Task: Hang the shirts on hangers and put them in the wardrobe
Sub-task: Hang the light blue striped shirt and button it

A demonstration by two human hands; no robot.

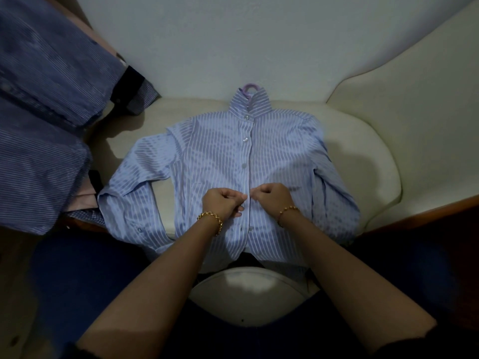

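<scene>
Left hand (223, 203) and right hand (272, 199) are both curling tight over the middle of the chair (363, 151) seat, fingertips meeting at the front placket of the light striped shirt (207, 151). Each hand is pinching an edge of that placket between thumb and forefinger, with the other fingers tucked in and nothing else being held. I'm reading this as doing up a button, though the button itself is hiding under the fingers. Gold bracelets (211, 220) are sitting on both wrists.

Progress: the shirt is lying flat, front up, on the chair seat, collar toward the chair back, hem hanging over the seat's front edge. Purple hanger (250, 87) is already sitting inside it, only its hook poking out of the collar toward the chair back. Three upper buttons (245, 139), between collar and hands, are looking closed. One lower button (251, 228), toward the seat front, is looking undone. So I'm judging the hanger step done for this shirt, the buttoning partway, and the wardrobe trip not yet made. No wardrobe is showing in view.

Darker striped shirts (44, 99) are draping over the chair's left side with no hangers showing on them, so I'm guessing more rounds are waiting.
</scene>
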